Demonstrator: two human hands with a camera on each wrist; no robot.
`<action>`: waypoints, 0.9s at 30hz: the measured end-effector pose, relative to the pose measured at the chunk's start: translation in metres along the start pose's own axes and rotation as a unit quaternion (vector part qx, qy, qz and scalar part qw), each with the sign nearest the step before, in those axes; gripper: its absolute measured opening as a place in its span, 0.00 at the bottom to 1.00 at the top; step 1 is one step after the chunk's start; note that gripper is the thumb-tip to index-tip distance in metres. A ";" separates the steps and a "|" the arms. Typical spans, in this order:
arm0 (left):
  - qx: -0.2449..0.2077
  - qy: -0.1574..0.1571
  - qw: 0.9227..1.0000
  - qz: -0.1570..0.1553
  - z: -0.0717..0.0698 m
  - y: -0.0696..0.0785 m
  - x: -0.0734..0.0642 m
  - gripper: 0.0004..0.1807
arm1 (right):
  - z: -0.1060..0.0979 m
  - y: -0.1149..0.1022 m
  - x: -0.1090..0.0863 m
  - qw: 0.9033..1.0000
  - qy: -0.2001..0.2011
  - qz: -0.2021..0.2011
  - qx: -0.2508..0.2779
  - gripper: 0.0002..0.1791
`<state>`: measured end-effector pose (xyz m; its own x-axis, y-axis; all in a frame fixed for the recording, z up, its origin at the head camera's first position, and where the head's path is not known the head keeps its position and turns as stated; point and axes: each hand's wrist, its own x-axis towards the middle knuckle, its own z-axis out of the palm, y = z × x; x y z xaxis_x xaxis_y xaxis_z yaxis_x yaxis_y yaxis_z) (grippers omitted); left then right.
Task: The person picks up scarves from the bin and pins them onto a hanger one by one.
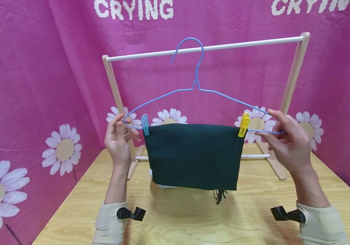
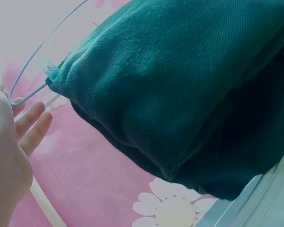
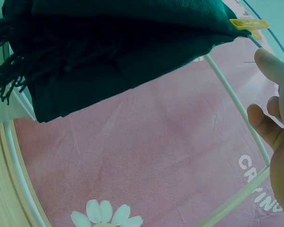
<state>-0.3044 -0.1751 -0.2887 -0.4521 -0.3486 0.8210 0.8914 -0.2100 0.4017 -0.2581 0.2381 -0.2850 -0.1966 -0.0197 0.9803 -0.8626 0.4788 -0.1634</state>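
Note:
A blue wire hanger (image 1: 196, 72) is held up by both hands. My left hand (image 1: 118, 141) grips its left bend between thumb and fingers. At the opposite corner, my right hand (image 1: 292, 146) pinches the wire with the thumb below. From the lower bar hangs a folded dark green scarf (image 1: 194, 156), its fringe (image 1: 220, 196) dangling at the bottom. A light blue clothespin (image 1: 145, 125) clips the scarf's left top corner, and a yellow clothespin (image 1: 244, 126) clips the right one. In the head view the hanger's hook overlaps the rack's top rod.
Behind the hanger stands a wooden drying rack (image 1: 294, 71) with a white top rod (image 1: 254, 43) and a lower rod (image 1: 256, 156). Partly hidden behind the scarf, a white object (image 1: 166, 186) lies on the wooden table (image 1: 178, 221). Pink flowered cloth (image 1: 80, 41) surrounds the table.

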 end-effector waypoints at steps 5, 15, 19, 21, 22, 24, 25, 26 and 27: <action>0.028 -0.009 0.999 -0.014 -0.003 -0.003 -0.001 0.16 | 0.000 -0.007 0.003 1.000 0.026 -0.004 0.001 0.36; 0.141 0.050 0.982 -0.115 -0.034 -0.034 -0.003 0.19 | -0.003 -0.011 0.003 0.998 0.067 0.013 -0.017 0.36; 0.213 0.071 0.962 -0.157 -0.052 -0.049 0.001 0.18 | -0.004 -0.013 0.004 0.997 0.077 0.009 0.004 0.34; 0.250 0.075 0.950 -0.171 -0.061 -0.056 0.003 0.17 | -0.004 -0.013 0.005 0.996 0.082 0.005 0.018 0.34; 0.270 0.074 0.944 -0.174 -0.064 -0.059 0.003 0.16 | -0.004 -0.014 0.006 0.996 0.084 0.003 0.024 0.33; 0.311 0.065 0.931 -0.179 -0.072 -0.066 0.003 0.16 | -0.005 -0.014 0.006 0.996 0.084 0.000 0.026 0.33; 0.334 0.059 0.924 -0.178 -0.075 -0.069 0.003 0.16 | -0.006 -0.013 0.006 0.996 0.083 0.002 0.024 0.33; 0.357 0.050 0.916 -0.177 -0.079 -0.072 0.002 0.16 | -0.007 -0.013 0.006 0.996 0.082 0.004 0.021 0.33; 0.378 0.041 0.908 -0.175 -0.082 -0.075 0.001 0.17 | -0.007 -0.013 0.006 0.996 0.083 0.004 0.020 0.33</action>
<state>-0.3748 -0.2346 -0.3511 -0.6850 -0.4555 0.5685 0.4460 0.3548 0.8217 -0.2447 0.2380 -0.2761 -0.1264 0.1320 0.9832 -0.8800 0.4426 -0.1726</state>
